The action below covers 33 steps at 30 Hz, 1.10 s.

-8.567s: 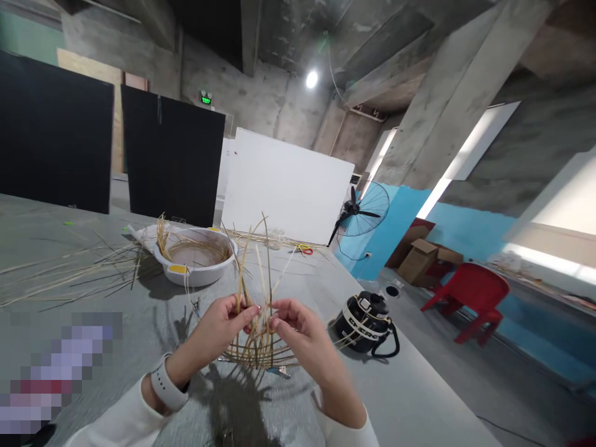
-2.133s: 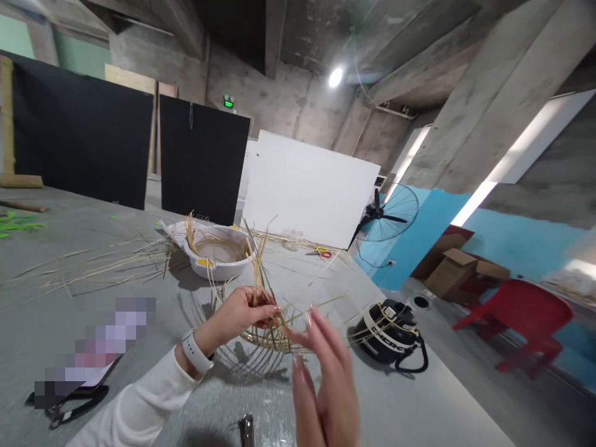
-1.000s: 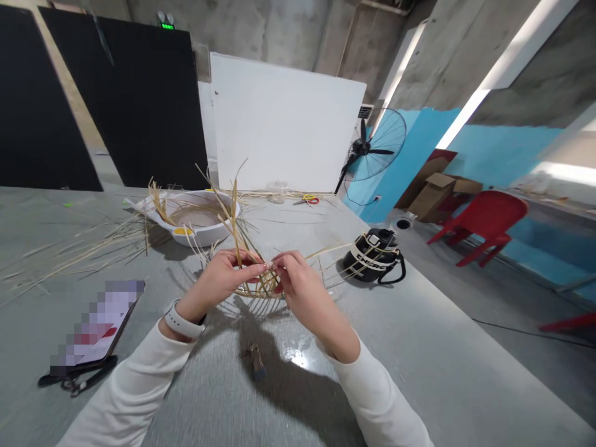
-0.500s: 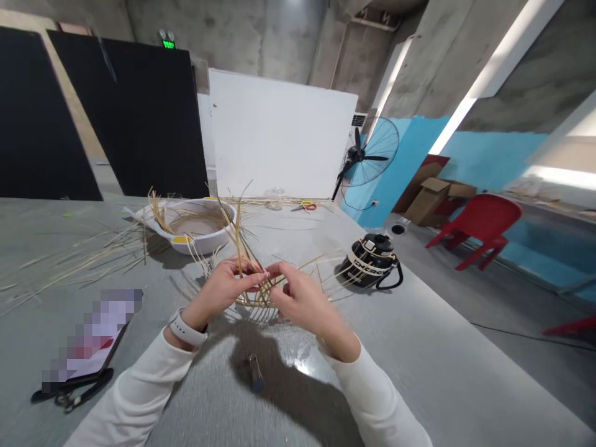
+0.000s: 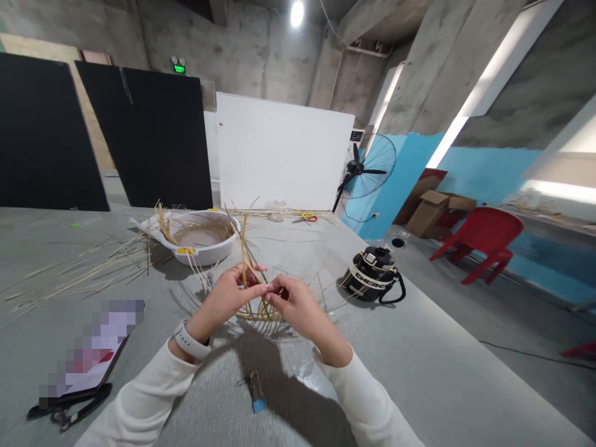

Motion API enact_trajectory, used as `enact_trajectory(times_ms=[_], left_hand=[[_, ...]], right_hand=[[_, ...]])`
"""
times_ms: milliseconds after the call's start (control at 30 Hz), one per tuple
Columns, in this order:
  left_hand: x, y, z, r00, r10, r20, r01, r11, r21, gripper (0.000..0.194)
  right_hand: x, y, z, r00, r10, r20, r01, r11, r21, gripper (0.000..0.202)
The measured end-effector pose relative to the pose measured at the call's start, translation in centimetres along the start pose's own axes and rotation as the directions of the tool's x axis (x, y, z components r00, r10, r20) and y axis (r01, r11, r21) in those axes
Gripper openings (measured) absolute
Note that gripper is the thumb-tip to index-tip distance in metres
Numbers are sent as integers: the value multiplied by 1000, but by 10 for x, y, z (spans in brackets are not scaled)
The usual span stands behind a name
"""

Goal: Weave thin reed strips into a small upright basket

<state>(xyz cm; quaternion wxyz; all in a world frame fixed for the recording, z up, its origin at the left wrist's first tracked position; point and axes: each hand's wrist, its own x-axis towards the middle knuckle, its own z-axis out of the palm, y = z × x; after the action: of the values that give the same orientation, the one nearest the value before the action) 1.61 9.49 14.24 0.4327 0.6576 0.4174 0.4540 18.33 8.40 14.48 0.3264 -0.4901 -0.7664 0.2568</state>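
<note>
A partly woven round piece of straw-coloured strips (image 5: 261,315) lies on the grey table, with loose ends fanning out around it. My left hand (image 5: 233,290) pinches upright strips at its near side, thumb pointing right. Closed at the fingertips, my right hand (image 5: 294,301) meets the left thumb at the same strips. Several longer strips (image 5: 244,248) rise above my left fingers. Part of the weave is hidden behind both hands. Below them, a small metal clip (image 5: 256,391) with a blue end lies on the table.
A white basin (image 5: 205,253) holding coiled strips stands at the back left, with loose strips (image 5: 93,267) beside it. To the right is a black jug (image 5: 370,276). Scissors (image 5: 306,218) and a clear jar (image 5: 278,210) lie farther back. A phone (image 5: 97,354) is at the left.
The camera view has tilted up, so the scene sits lower. My right fingers have closed in toward the left thumb, and the right hand looks more pinched.
</note>
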Motion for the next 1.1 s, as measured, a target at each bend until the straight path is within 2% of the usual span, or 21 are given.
enact_trajectory(times_ms=[67,133,233,333,567,767,867,967,1100], left_hand=[[0,0,-5,1000,-11,17,11,1000,18,30],[0,1,-12,993,-38,113,36,999,18,32],[-1,2,-21,951,-44,307,38,999,26,29],[0,0,-25,923,-28,385,17,999,32,26],[5,-10,-16,953,-39,301,37,999,12,27],[3,-6,-4,975,-95,203,112,991,-75,29],[3,-3,-4,987,-77,143,92,991,-100,27],[1,-1,-5,988,-18,152,31,996,-86,25],[0,2,-6,992,-28,123,47,986,-158,24]], right_hand=[[1,1,-3,999,-15,-29,15,1000,-19,10],[1,2,-7,998,-34,-54,32,999,-30,9],[1,3,-14,997,-35,-69,33,999,-39,8],[0,2,-16,997,-30,-74,28,999,-32,6],[-6,-6,-11,993,32,-110,-40,997,-68,2],[-7,-12,-8,982,67,-176,-80,994,-68,6],[-6,-9,-8,984,65,-168,-72,997,-37,7],[-5,-5,-9,983,39,-178,-40,999,-1,8],[-3,-1,-13,989,-3,-149,16,996,83,10]])
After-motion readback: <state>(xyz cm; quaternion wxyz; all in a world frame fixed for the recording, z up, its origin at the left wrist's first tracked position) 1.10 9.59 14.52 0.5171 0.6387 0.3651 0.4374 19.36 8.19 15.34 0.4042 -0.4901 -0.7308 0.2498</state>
